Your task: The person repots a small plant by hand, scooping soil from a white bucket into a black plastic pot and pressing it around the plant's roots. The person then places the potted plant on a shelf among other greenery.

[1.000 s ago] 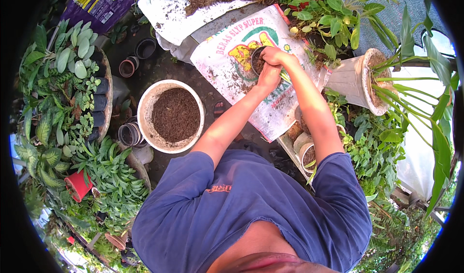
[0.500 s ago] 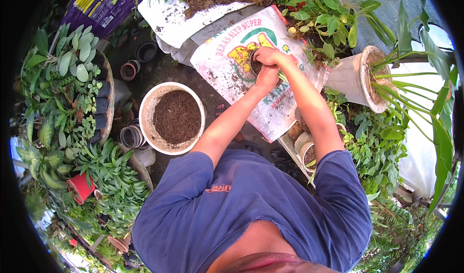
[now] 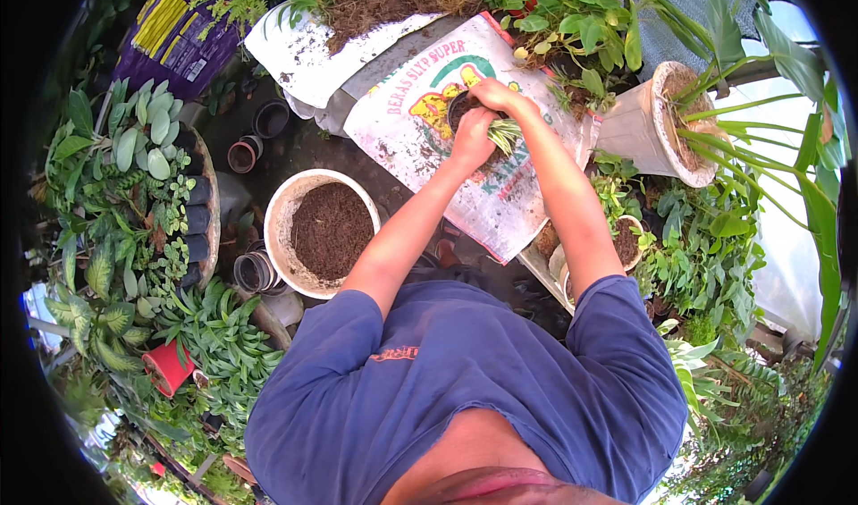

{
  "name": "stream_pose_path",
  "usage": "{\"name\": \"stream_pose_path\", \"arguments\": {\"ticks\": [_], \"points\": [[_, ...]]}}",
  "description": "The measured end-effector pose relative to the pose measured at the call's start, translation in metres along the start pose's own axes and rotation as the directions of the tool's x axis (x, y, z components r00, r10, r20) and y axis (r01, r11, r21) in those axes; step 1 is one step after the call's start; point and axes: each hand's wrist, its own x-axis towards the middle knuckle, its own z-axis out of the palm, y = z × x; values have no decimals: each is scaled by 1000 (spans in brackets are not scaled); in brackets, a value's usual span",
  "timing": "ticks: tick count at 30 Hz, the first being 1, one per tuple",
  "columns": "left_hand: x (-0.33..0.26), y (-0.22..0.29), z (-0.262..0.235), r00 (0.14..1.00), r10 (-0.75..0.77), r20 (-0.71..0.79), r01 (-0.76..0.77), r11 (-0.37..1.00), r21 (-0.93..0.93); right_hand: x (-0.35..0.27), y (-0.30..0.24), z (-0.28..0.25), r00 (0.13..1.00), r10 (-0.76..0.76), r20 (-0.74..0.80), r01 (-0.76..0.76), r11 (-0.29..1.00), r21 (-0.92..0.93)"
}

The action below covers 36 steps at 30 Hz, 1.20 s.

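Note:
Over a printed white sack (image 3: 509, 223), both my hands work close together around a small dark plant pot (image 3: 458, 109) with soil in it. My right hand (image 3: 500, 96) is closed at the pot's far right rim. Just below it, my left hand (image 3: 475, 137) is closed around the base of a small plant with green and pale striped leaves (image 3: 506, 135). The leaves stick out between my wrists, toward me. My fingers partly hide the plant's base and the pot's side. Dark crumbs of soil lie scattered over the sack.
A large white bucket (image 3: 279, 228) of dark soil stands on the left, near stacked empty pots (image 3: 255, 273). A pale tall planter (image 3: 630, 130) leans at the right. Clumps of rooted plants (image 3: 393, 9) lie at the far edge. Dense potted foliage (image 3: 116, 210) borders the left.
The striped leaves show more fully between my wrists, and the pot's dark opening is more visible. My hands have shifted slightly left in view, along with the whole scene.

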Motion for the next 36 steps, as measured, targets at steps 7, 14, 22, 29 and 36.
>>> {"name": "stream_pose_path", "arguments": {"ticks": [7, 14, 22, 29, 36], "points": [[33, -10, -19, 965, -83, 247, 97, 994, -44, -45, 2, -33, 956, 197, -216, 12, 711, 703], [71, -14, -29, 808, -198, 555, 228, 973, 15, -108, 43, 12, 733, 558, -389, 65, 512, 857], [71, -34, -25, 804, -218, 554, 252, 968, 15, -129, -18, 88, 685, 10, -729, -50, 998, -33], [73, -47, -21, 807, -209, 552, 153, 977, 146, -116, -26, 87, 881, -156, -447, 80, 980, -184], [79, -36, -23, 758, -246, 604, 177, 969, 172, -99, -35, 83, 918, -80, -388, 83, 996, -9]]}}
